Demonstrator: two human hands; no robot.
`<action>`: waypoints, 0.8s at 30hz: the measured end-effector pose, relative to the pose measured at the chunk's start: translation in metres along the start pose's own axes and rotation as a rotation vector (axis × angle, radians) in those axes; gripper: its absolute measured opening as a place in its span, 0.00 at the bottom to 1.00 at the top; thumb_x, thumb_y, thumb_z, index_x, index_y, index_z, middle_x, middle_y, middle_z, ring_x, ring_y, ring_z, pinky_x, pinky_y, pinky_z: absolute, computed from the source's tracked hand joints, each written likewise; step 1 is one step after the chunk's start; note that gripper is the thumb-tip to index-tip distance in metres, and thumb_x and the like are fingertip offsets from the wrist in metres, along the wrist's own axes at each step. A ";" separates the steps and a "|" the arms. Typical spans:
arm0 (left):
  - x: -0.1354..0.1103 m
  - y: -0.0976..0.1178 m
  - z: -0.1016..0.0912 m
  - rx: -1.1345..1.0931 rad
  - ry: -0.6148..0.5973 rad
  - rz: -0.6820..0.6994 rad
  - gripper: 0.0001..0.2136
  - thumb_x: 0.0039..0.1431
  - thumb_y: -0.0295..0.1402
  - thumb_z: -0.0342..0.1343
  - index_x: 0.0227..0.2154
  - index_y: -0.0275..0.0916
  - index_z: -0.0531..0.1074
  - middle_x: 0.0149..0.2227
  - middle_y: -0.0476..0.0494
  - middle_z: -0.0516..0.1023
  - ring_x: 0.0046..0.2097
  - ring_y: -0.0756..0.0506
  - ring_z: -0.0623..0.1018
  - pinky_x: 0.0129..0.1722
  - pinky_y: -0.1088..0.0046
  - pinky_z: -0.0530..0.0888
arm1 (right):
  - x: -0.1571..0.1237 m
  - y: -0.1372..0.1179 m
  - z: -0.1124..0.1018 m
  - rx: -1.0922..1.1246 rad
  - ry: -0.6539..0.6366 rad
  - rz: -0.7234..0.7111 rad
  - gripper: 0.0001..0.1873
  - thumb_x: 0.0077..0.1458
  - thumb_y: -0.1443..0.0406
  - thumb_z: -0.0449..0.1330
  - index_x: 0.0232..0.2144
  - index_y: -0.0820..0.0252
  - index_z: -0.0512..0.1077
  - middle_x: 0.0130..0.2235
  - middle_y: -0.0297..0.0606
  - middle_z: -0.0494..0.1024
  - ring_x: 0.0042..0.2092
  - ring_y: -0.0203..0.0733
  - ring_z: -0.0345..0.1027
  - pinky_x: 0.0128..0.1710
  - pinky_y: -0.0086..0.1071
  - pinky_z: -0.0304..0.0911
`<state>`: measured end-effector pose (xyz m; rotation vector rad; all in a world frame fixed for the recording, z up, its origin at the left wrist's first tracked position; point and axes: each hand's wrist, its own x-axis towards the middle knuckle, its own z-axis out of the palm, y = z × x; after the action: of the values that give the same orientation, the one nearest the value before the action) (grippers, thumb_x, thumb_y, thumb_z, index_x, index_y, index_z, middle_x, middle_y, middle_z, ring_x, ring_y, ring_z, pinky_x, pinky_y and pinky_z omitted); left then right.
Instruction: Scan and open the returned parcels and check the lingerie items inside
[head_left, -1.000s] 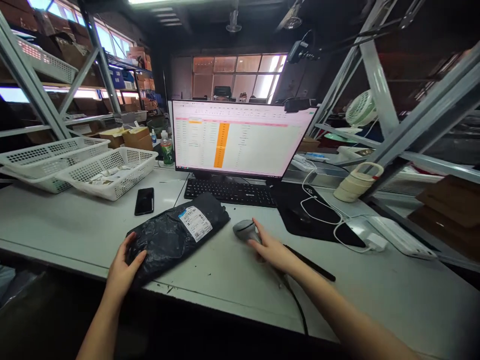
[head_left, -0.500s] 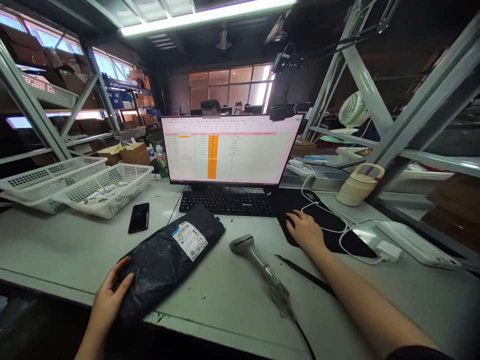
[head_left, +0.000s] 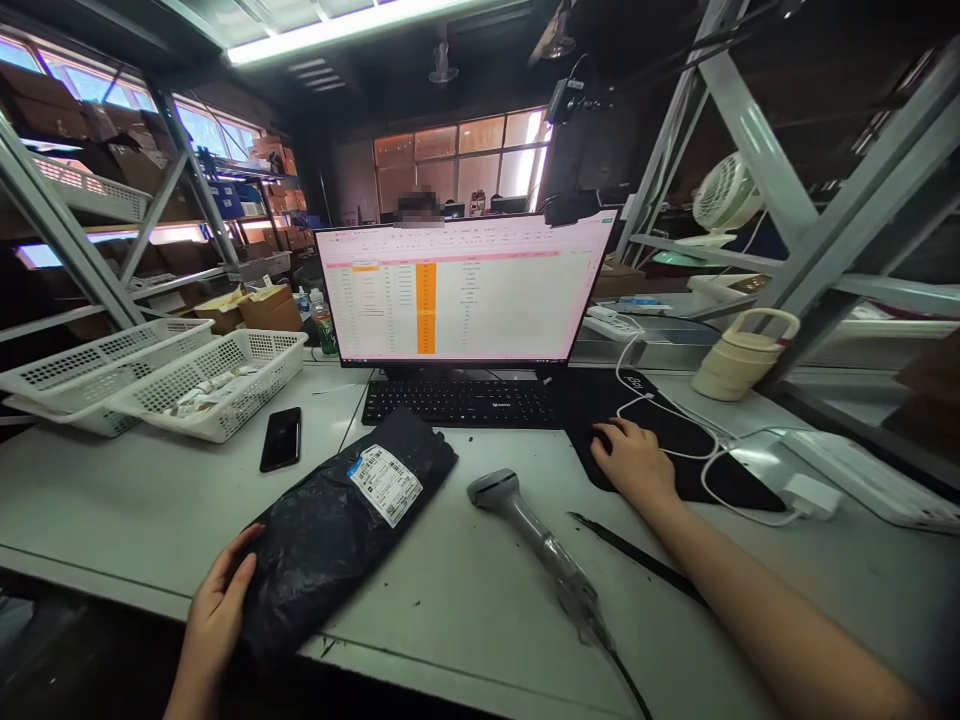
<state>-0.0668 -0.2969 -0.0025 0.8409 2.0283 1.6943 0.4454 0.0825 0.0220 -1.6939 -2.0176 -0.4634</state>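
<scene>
My left hand [head_left: 217, 605] grips the near left edge of a black plastic mailing bag [head_left: 322, 545], thumb beside its top face. The bag lies slantwise on the table, with a white shipping label [head_left: 385, 484] facing up. On the black mouse pad [head_left: 720, 470] rests my right hand [head_left: 634, 458], fingers curved over what looks like a computer mouse, hidden beneath the palm. Between the hands lies a grey barcode scanner [head_left: 525, 515], its cable running toward me. A thin black knife-like tool [head_left: 630, 548] lies partly under my right forearm.
Behind the bag stand a black keyboard [head_left: 465, 402] and a monitor [head_left: 502, 310] showing a spreadsheet. A phone [head_left: 281, 438] and white baskets [head_left: 247, 395] are at left. A cream lidded cup [head_left: 739, 362], white cables and a white charger [head_left: 810, 495] sit at right.
The view has shifted slightly, so the scanner, cup and right hand appear farther right. Both hands keep their places on the bag and the mouse pad.
</scene>
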 end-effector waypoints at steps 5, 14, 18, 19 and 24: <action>0.002 -0.013 -0.005 -0.044 -0.025 0.052 0.20 0.60 0.40 0.54 0.54 0.41 0.74 0.61 0.40 0.74 0.66 0.35 0.68 0.70 0.48 0.55 | 0.000 -0.002 -0.003 -0.013 -0.004 0.001 0.20 0.63 0.60 0.52 0.49 0.60 0.79 0.56 0.48 0.75 0.52 0.56 0.67 0.44 0.44 0.69; -0.002 0.002 -0.005 0.284 -0.197 0.271 0.22 0.54 0.37 0.57 0.53 0.49 0.78 0.67 0.44 0.65 0.67 0.34 0.66 0.66 0.51 0.65 | -0.002 -0.004 -0.005 0.000 -0.039 0.017 0.24 0.63 0.58 0.50 0.53 0.62 0.77 0.56 0.50 0.75 0.52 0.58 0.66 0.44 0.47 0.68; -0.008 0.011 0.000 0.509 -0.214 0.292 0.25 0.55 0.37 0.59 0.57 0.55 0.74 0.70 0.47 0.60 0.65 0.33 0.69 0.61 0.52 0.70 | 0.006 -0.008 -0.012 0.045 -0.020 0.028 0.26 0.62 0.56 0.51 0.55 0.64 0.75 0.57 0.54 0.73 0.52 0.61 0.67 0.45 0.51 0.68; -0.008 0.011 0.001 0.549 -0.210 0.314 0.24 0.55 0.36 0.58 0.57 0.56 0.75 0.70 0.47 0.60 0.64 0.34 0.69 0.62 0.51 0.69 | 0.011 -0.012 -0.018 0.070 0.017 0.019 0.26 0.61 0.57 0.51 0.54 0.65 0.74 0.57 0.55 0.73 0.52 0.61 0.67 0.47 0.52 0.67; -0.006 0.009 0.007 0.636 -0.161 0.338 0.16 0.55 0.36 0.56 0.44 0.55 0.83 0.59 0.44 0.74 0.57 0.30 0.71 0.61 0.42 0.65 | 0.025 -0.079 -0.081 0.349 0.161 -0.284 0.21 0.62 0.61 0.53 0.53 0.62 0.74 0.56 0.52 0.75 0.57 0.56 0.67 0.59 0.51 0.62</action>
<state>-0.0554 -0.2947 0.0042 1.5390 2.4385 1.0559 0.3754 0.0455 0.1069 -1.1358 -2.0833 -0.3050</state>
